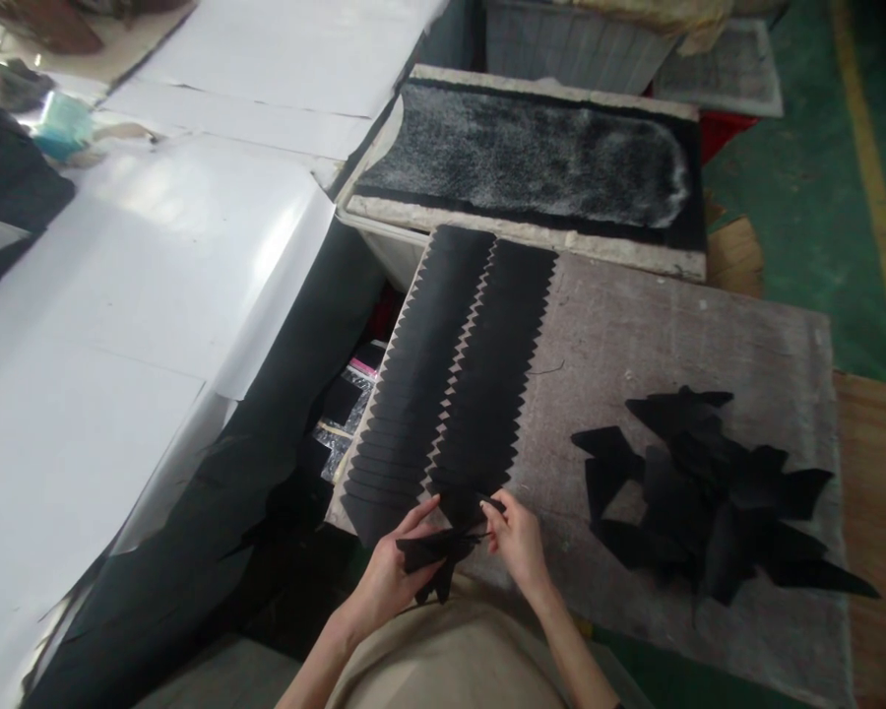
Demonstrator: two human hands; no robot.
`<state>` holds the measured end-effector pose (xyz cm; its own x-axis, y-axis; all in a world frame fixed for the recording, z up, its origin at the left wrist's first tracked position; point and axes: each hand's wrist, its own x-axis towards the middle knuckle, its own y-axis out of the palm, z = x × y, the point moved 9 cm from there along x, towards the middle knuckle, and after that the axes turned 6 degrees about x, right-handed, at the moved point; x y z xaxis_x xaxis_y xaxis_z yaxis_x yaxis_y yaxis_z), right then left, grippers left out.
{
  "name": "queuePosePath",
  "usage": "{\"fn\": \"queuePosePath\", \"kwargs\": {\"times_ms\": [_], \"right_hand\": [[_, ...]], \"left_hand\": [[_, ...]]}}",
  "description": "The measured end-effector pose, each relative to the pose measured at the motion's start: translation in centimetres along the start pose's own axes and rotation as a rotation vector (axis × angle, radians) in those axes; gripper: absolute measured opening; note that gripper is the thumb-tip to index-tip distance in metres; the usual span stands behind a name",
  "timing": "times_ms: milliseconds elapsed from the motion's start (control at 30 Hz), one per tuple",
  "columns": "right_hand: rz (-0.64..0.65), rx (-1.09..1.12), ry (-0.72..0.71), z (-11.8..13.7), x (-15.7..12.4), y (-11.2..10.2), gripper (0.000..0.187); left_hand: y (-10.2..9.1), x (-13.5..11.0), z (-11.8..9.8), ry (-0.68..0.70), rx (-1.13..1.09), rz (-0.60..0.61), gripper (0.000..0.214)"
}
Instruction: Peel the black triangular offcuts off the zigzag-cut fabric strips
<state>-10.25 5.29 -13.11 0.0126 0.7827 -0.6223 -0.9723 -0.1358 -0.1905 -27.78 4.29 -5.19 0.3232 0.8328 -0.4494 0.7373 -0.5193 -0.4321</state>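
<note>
My left hand [399, 571] is closed around several black fabric pieces [432, 549], which hang from it near my body. At the near edge of the board, my right hand [513, 537] pinches the corner of a black pointed piece [467, 507] at the bottom of the right row. Two long rows of overlapping black pieces run away from me: a left row [420, 364] and a right row [494, 354], their zigzag edges meeting in the middle. Farther right lies a loose heap of black fabric pieces [709, 492].
A grey-brown board [605, 335] carries the rows and the heap. Behind it sits a black panel with white dusting [524, 148] in a pale frame. White sheets [140, 276] cover the table at left. Pale crates [576, 44] stand at the back, on a green floor [797, 187].
</note>
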Motion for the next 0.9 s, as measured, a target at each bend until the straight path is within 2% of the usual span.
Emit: {"fn": "queuePosePath", "kwargs": {"times_ms": [267, 600, 767, 900], "right_hand": [[0.026, -0.038, -0.005, -0.1, -0.1, 0.1, 0.034], [-0.068, -0.234, 0.013, -0.1, 0.0, -0.9, 0.030], [-0.051, -0.232, 0.010, -0.1, -0.1, -1.3, 0.033], [-0.131, -0.355, -0.025, 0.5, -0.3, -2.2, 0.034]], "left_hand": [[0.1, 0.0, 0.5, 0.007, 0.034, -0.014, 0.028], [0.2, 0.4, 0.3, 0.016, 0.039, -0.015, 0.027], [0.2, 0.5, 0.6, 0.000, -0.017, -0.022, 0.038], [-0.3, 0.5, 0.8, -0.024, -0.005, -0.049, 0.048]]}}
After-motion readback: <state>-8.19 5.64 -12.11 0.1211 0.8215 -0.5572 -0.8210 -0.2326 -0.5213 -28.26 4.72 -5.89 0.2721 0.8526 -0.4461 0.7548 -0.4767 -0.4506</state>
